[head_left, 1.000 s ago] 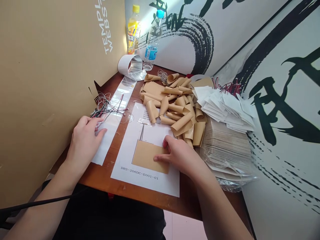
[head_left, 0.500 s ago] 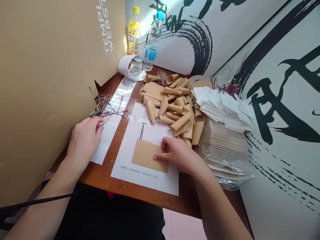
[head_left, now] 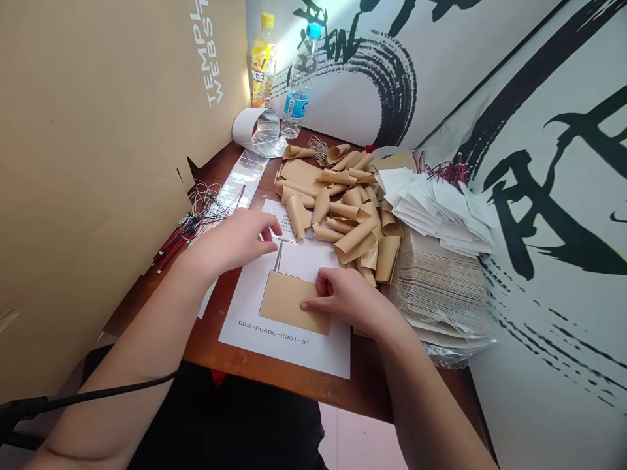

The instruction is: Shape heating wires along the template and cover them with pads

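My right hand [head_left: 350, 299] rests on the right part of a flat brown card [head_left: 287, 301]. Its thumb is at the card's top edge and its forefinger lies along the card. The card lies on a white printed sheet [head_left: 274, 346] marked DRS-206DC-E001-01. My left hand [head_left: 238, 238] hovers over the sheet's upper left part. Its fingers are curled and pinched together close to a thin wire [head_left: 287, 240] at the top of the sheet. What the fingertips grip is too small to make out.
A bundle of red and black wires [head_left: 183, 228] lies at the left beside a cardboard wall [head_left: 98, 163]. Behind the sheet are curled brown cards [head_left: 347, 209], white slips [head_left: 435, 205] on a stack of bagged sheets [head_left: 445, 287], a tape roll [head_left: 255, 130] and two bottles [head_left: 298, 78].
My left hand has left the wire bundle and moved right onto the top of the white sheet. My right hand has stayed on the brown card.
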A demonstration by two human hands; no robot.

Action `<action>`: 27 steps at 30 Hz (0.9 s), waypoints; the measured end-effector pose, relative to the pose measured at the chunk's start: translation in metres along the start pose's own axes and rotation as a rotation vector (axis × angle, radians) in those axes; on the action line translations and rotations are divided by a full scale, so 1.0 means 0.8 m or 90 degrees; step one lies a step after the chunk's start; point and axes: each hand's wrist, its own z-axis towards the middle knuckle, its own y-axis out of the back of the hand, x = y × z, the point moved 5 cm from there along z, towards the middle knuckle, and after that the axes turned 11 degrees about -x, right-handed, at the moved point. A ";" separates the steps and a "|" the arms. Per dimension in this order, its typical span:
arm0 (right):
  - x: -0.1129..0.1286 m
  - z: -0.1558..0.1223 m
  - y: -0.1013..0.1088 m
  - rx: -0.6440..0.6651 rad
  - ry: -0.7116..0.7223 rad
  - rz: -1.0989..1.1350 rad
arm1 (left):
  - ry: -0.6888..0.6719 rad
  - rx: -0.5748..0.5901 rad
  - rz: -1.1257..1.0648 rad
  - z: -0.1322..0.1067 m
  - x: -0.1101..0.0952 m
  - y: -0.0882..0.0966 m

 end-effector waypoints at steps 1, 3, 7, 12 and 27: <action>0.000 0.000 0.000 -0.001 0.001 0.001 | -0.010 0.042 0.023 0.010 -0.002 -0.005; -0.001 0.000 0.000 -0.003 0.001 0.002 | -0.033 0.042 0.048 0.030 -0.003 -0.006; -0.002 0.000 0.000 -0.002 -0.002 0.002 | -0.029 -0.039 0.055 0.060 0.010 -0.004; -0.001 0.002 -0.001 0.005 0.001 0.010 | -0.080 -0.065 0.016 0.064 0.023 -0.026; -0.001 0.007 -0.006 0.025 0.047 0.091 | -0.049 -0.259 -0.018 0.069 0.056 -0.009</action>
